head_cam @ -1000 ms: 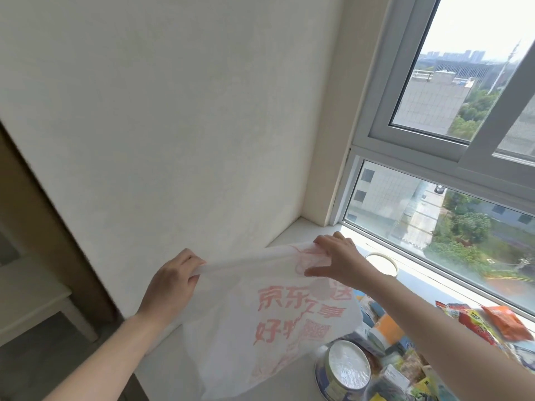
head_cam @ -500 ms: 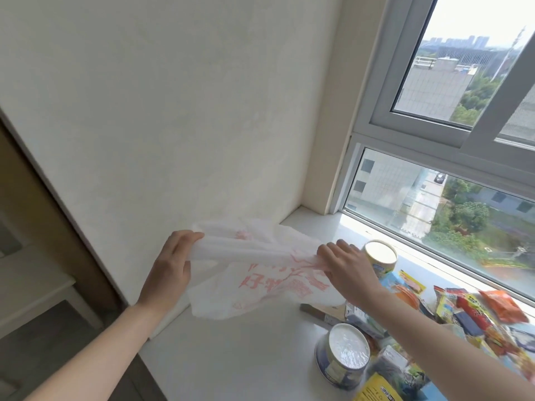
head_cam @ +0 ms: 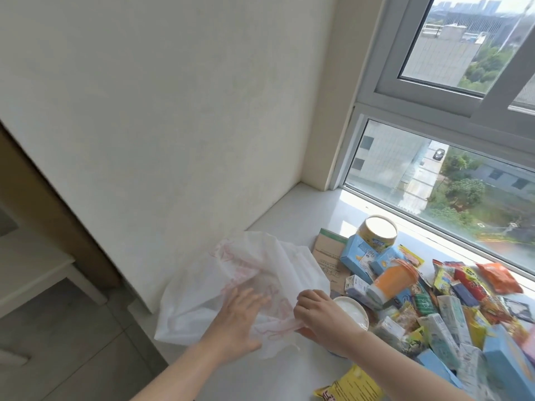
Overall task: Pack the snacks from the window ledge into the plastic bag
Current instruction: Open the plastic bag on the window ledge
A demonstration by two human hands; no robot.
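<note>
Head view: bag [head_cam: 243, 282] lies crumpled on the ledge [head_cam: 292, 215], hard against the wall, its near edge toward the person. Left hand [head_cam: 236, 319] rests flat on the bag, fingers straight and spread, pressing the film down. Right hand [head_cam: 320, 312] pinches the bag's edge at its near right corner, fingers curled on the plastic. Snacks [head_cam: 451, 299] sit heaped to the right, just beside the right hand, none in the bag yet. Step in hand looks like opening the mouth. To do it well: hold one layer down with the flat hand, rub and peel the other layer up with the pinch, then widen the mouth toward the pile so items can slide straight in. Thin film may cling; a gentle pull avoids tearing
</note>
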